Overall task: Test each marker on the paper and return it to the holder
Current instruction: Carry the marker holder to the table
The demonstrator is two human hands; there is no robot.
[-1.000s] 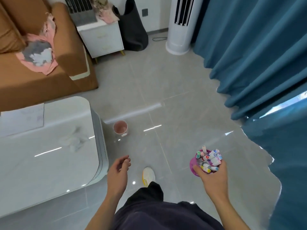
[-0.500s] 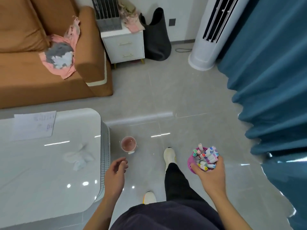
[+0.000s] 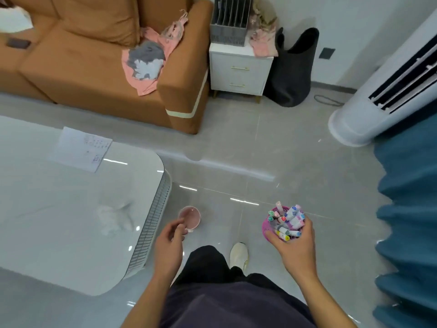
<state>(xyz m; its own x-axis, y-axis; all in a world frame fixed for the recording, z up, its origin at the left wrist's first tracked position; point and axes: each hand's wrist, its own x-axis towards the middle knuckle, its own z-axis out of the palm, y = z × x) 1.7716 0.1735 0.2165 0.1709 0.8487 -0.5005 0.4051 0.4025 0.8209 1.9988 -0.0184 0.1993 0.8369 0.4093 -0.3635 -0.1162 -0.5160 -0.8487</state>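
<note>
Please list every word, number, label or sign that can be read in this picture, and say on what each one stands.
No text here can be read.
Paper on the white table: small marks, too small to read.
Markers in the pink holder: any print on the barrels is too blurred to read.

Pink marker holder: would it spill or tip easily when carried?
Probably light: the right hand alone grips the pink holder. Its markers stick out loosely at mixed angles, so tilting would likely spill some. Packed full, it may be top-heavy.
</note>
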